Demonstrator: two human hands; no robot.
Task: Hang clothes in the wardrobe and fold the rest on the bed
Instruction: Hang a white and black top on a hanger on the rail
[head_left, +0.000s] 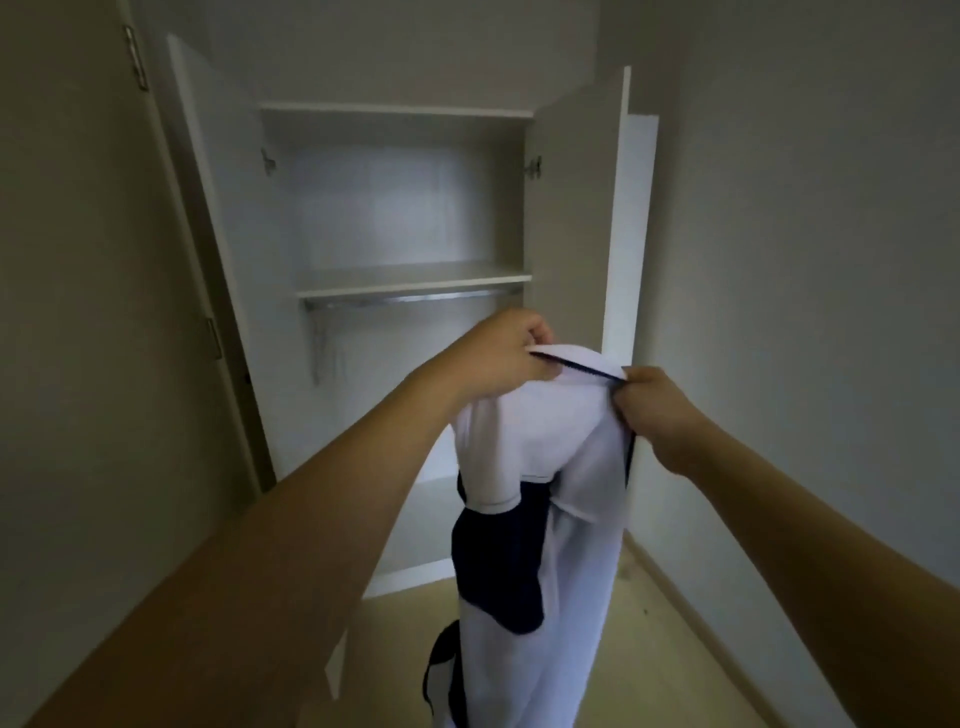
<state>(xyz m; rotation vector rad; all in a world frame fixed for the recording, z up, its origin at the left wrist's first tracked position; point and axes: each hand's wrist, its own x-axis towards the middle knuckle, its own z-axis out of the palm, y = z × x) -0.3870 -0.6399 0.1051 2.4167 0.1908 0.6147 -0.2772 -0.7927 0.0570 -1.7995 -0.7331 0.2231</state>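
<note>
A white garment with dark navy panels (561, 467) hangs from both my hands in front of the open wardrobe (410, 208). My left hand (498, 358) grips its top edge on the left. My right hand (657, 410) pinches the dark collar edge on the right. The cloth drops down to near the floor. A metal hanging rail (410, 299) runs under the wardrobe's middle shelf, just above and behind my hands. Several hangers (324, 348) hang at the rail's left end, blurred. Whether a hanger sits inside the garment is hidden.
Both wardrobe doors stand open: the left door (218, 234) and the right door (576, 218). A closed door (78, 312) fills the left side. A plain wall (805, 260) runs along the right. Light wooden floor (670, 649) shows below.
</note>
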